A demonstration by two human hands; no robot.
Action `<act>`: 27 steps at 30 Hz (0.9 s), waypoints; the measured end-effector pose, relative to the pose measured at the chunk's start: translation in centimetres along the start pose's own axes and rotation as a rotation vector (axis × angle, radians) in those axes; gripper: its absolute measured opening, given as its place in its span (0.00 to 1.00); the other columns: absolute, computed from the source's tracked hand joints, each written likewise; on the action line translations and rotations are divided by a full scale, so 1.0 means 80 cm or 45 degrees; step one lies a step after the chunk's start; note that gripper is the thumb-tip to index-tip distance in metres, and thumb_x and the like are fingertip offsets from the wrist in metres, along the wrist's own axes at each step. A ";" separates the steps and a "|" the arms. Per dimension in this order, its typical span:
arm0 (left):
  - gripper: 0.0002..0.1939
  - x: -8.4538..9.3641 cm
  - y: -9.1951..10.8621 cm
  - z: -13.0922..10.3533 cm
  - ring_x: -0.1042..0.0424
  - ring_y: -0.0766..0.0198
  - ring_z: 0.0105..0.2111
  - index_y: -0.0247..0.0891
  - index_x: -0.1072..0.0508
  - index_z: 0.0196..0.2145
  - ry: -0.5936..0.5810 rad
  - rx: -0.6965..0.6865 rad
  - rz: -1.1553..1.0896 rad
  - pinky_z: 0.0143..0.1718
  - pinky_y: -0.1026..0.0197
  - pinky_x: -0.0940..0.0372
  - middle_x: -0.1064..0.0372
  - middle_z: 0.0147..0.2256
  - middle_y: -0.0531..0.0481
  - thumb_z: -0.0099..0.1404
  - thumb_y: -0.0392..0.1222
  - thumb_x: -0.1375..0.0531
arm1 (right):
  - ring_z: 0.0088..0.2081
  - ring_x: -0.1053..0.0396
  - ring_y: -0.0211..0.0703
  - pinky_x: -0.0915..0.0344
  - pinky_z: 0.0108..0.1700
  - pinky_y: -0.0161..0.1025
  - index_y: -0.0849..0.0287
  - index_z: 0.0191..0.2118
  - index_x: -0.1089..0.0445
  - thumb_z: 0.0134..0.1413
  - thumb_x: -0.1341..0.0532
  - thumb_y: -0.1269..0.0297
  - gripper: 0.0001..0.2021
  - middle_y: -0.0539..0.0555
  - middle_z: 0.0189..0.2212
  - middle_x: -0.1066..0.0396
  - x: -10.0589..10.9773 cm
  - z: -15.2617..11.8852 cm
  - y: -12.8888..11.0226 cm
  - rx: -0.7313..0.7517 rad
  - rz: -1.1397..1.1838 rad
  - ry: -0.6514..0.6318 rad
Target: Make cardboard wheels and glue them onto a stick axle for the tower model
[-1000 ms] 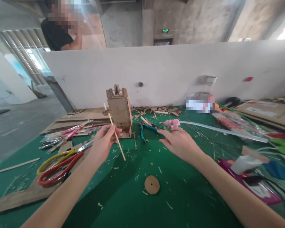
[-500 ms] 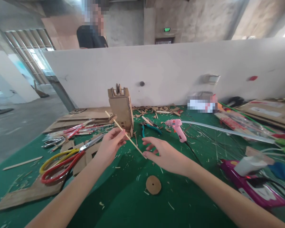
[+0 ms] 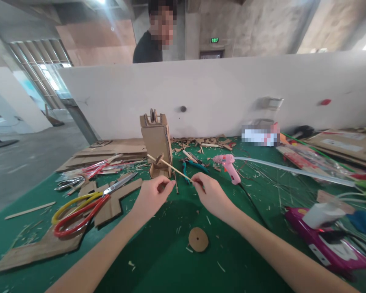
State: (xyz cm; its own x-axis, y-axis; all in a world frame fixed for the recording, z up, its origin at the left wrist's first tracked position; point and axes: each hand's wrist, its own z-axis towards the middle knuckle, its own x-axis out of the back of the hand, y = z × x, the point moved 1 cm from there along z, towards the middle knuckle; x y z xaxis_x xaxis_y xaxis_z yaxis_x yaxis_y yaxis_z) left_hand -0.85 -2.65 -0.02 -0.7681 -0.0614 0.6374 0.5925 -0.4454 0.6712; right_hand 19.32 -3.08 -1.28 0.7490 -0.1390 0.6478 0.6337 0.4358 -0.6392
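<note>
A thin wooden stick [image 3: 177, 171] slants across the middle, its near right end pinched in the fingertips of my right hand [image 3: 212, 191]. Toward its far left end a small cardboard disc [image 3: 160, 158] appears edge-on, apparently threaded on the stick. My left hand [image 3: 154, 197] is just below the stick and apart from it, thumb and fingers curled together with nothing visible in them. Behind the stick stands a tall cardboard structure [image 3: 155, 140] with small wheels at its top. A round cardboard disc [image 3: 198, 239] with a centre hole lies on the green table [image 3: 158, 264].
Scissors [image 3: 91, 207] and cardboard scraps [image 3: 27, 254] lie at left. Teal-handled pliers [image 3: 198, 166] and a pink glue gun [image 3: 230, 166] are beyond my right hand. A magenta power strip [image 3: 329, 244] sits at right. A person [image 3: 149, 47] is behind the white partition [image 3: 213, 89].
My left hand has let go of the stick and drawn back slightly. My right hand has closed on its near end. The stick has shifted right. The person behind the partition has moved right.
</note>
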 end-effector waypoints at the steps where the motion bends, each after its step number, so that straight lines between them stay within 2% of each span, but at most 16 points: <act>1: 0.12 0.003 0.000 -0.001 0.34 0.65 0.21 0.38 0.29 0.29 0.091 -0.137 0.146 0.25 0.61 0.40 0.32 0.22 0.52 0.65 0.48 0.44 | 0.30 0.35 0.41 0.40 0.32 0.36 0.58 0.34 0.35 0.60 0.49 0.72 0.07 0.53 0.29 0.31 0.002 0.001 0.004 -0.007 -0.013 0.017; 3: 0.07 0.011 -0.003 -0.002 0.33 0.64 0.27 0.38 0.29 0.33 0.324 -0.365 0.343 0.29 0.61 0.38 0.32 0.28 0.50 0.64 0.44 0.42 | 0.31 0.35 0.41 0.40 0.33 0.37 0.58 0.34 0.35 0.60 0.49 0.72 0.07 0.53 0.30 0.31 0.006 0.003 0.010 -0.013 -0.030 0.042; 4: 0.06 0.017 -0.005 0.000 0.32 0.63 0.30 0.38 0.30 0.36 0.444 -0.423 0.381 0.32 0.61 0.37 0.32 0.31 0.49 0.63 0.42 0.42 | 0.32 0.35 0.42 0.40 0.34 0.37 0.58 0.34 0.35 0.60 0.49 0.72 0.07 0.53 0.31 0.31 0.007 0.004 0.012 -0.015 -0.033 0.051; 6: 0.08 0.031 -0.011 0.006 0.32 0.62 0.34 0.37 0.31 0.40 0.659 -0.398 0.375 0.35 0.60 0.36 0.33 0.36 0.47 0.63 0.40 0.42 | 0.32 0.35 0.42 0.40 0.35 0.38 0.58 0.34 0.36 0.60 0.48 0.72 0.06 0.53 0.31 0.31 0.008 0.005 0.014 -0.013 -0.031 0.060; 7: 0.10 0.037 -0.015 0.010 0.32 0.62 0.35 0.37 0.31 0.42 0.713 -0.327 0.325 0.35 0.60 0.36 0.34 0.38 0.46 0.63 0.40 0.42 | 0.33 0.35 0.42 0.40 0.35 0.38 0.57 0.34 0.36 0.60 0.48 0.72 0.06 0.53 0.32 0.31 0.008 0.005 0.015 -0.010 -0.028 0.063; 8: 0.13 0.043 -0.019 0.014 0.32 0.61 0.36 0.37 0.32 0.45 0.714 -0.240 0.238 0.34 0.60 0.35 0.34 0.40 0.45 0.63 0.41 0.42 | 0.33 0.34 0.42 0.40 0.35 0.38 0.57 0.34 0.36 0.60 0.49 0.72 0.07 0.53 0.32 0.31 0.008 0.005 0.016 -0.009 -0.026 0.064; 10: 0.15 0.049 -0.027 0.022 0.30 0.60 0.37 0.38 0.32 0.47 0.578 -0.053 0.002 0.33 0.61 0.35 0.32 0.41 0.45 0.64 0.45 0.43 | 0.33 0.34 0.42 0.40 0.35 0.38 0.57 0.34 0.36 0.60 0.49 0.72 0.07 0.53 0.31 0.31 0.008 0.005 0.016 -0.007 -0.026 0.068; 13: 0.13 0.051 -0.034 0.028 0.30 0.62 0.34 0.38 0.29 0.41 0.409 0.111 -0.229 0.33 0.62 0.35 0.29 0.36 0.48 0.64 0.49 0.43 | 0.33 0.34 0.42 0.40 0.36 0.38 0.57 0.33 0.36 0.59 0.49 0.72 0.07 0.53 0.32 0.32 0.007 0.005 0.018 -0.001 -0.028 0.080; 19: 0.14 0.044 -0.038 0.028 0.35 0.65 0.27 0.37 0.27 0.37 0.396 0.127 -0.441 0.28 0.64 0.39 0.33 0.26 0.52 0.62 0.51 0.41 | 0.34 0.34 0.43 0.40 0.36 0.38 0.57 0.34 0.36 0.60 0.49 0.71 0.07 0.53 0.32 0.31 0.007 0.005 0.021 -0.012 -0.028 0.079; 27: 0.13 0.039 -0.033 0.025 0.35 0.66 0.26 0.38 0.27 0.32 0.398 0.139 -0.546 0.26 0.65 0.39 0.34 0.25 0.53 0.61 0.51 0.39 | 0.33 0.34 0.43 0.40 0.36 0.38 0.57 0.34 0.35 0.60 0.49 0.70 0.07 0.54 0.32 0.31 0.004 0.006 0.029 -0.033 0.016 0.059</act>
State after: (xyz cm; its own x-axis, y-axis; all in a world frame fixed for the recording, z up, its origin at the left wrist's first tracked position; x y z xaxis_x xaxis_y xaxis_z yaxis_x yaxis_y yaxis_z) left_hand -4.33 0.12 0.95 -0.9723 -0.1644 0.1659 0.2189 -0.3943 0.8925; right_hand 20.93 -1.71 -2.36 0.7649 -0.1746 0.6200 0.6282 0.4149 -0.6582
